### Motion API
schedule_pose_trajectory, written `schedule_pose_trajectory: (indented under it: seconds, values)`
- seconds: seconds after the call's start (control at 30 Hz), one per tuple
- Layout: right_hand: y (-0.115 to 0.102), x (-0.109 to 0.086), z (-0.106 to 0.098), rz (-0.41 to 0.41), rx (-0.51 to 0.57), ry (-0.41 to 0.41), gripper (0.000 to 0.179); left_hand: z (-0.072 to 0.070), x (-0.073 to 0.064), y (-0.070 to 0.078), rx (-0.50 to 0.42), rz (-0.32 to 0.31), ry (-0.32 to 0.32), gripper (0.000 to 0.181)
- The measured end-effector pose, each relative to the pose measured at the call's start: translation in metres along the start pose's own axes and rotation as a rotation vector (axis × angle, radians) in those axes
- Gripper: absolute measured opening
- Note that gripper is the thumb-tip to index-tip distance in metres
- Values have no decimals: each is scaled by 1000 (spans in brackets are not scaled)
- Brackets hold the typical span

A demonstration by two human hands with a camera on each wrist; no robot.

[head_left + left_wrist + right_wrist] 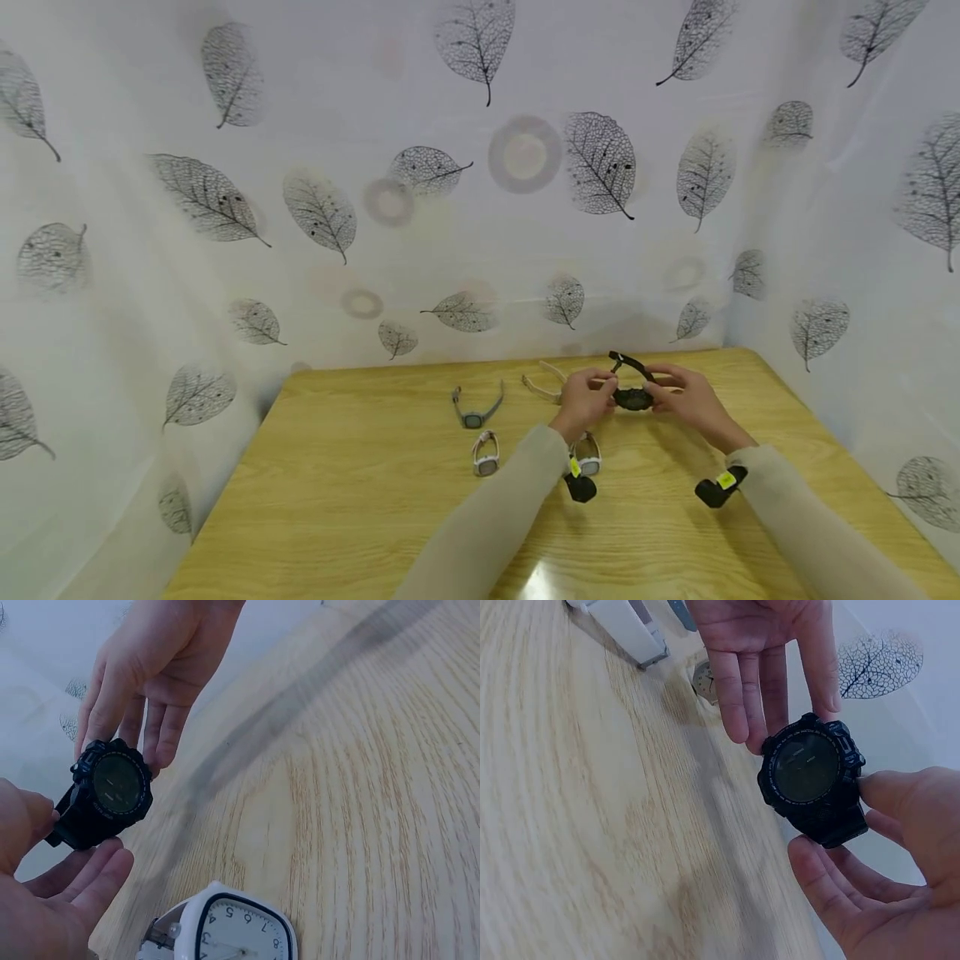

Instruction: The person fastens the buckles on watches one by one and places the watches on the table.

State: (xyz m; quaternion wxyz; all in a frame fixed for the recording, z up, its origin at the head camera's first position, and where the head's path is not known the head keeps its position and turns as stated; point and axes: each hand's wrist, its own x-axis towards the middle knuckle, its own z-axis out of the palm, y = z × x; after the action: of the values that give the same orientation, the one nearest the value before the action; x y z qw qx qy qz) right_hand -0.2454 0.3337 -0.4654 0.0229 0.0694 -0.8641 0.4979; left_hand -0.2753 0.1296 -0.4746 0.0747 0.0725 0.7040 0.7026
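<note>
The black watch (633, 400) was held by the left hand (583, 404) and right hand (690, 402) above the table (360, 500), far right — case (807, 768) best steadied, strap (634, 363) unforced.

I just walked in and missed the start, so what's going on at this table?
Someone's left hand and right hand are holding a black watch between them, above the wooden table. Four other watches rest on the table: a gray watch off to the left, a white-cased watch nearer the person, a second white-cased watch by the left forearm, and a pale watch beside the left hand, partly hidden in the head view.
</note>
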Motion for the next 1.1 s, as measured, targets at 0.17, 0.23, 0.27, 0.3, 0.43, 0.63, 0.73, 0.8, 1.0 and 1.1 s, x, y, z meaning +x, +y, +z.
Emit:
schedule_pose_trajectory:
  seconds: [0.17,0.23,0.27,0.3,0.43,0.63,0.73,0.8,1.0,1.1]
  values:
    - [-5,-6,2,-20,55,13,58,-4,-2,0,-25,41,13,13]
    - [-7,-9,4,-34,71,28,57,-5,-4,-1,-36,58,9,10]
    - [-7,-11,4,-43,73,36,56,-5,-5,-1,-39,64,8,7]
    - [-8,-13,5,-51,75,42,56,-5,-5,-1,-43,68,9,6]
    - [-9,-21,6,-87,61,65,54,-6,-9,0,-56,80,-1,4]
    - [-13,-25,8,-131,66,94,52,-10,-11,0,-67,104,-25,6]
    - [-14,-25,11,-144,69,106,51,-12,-12,0,-82,108,-22,5]
    - [-14,-25,12,-145,65,109,50,-13,-13,-1,-95,109,-22,6]
    - [-16,-28,16,-141,45,101,50,-18,-15,-3,-130,107,-39,15]
    - [-17,-28,17,-157,44,98,50,-21,-16,-3,-134,109,-50,18]
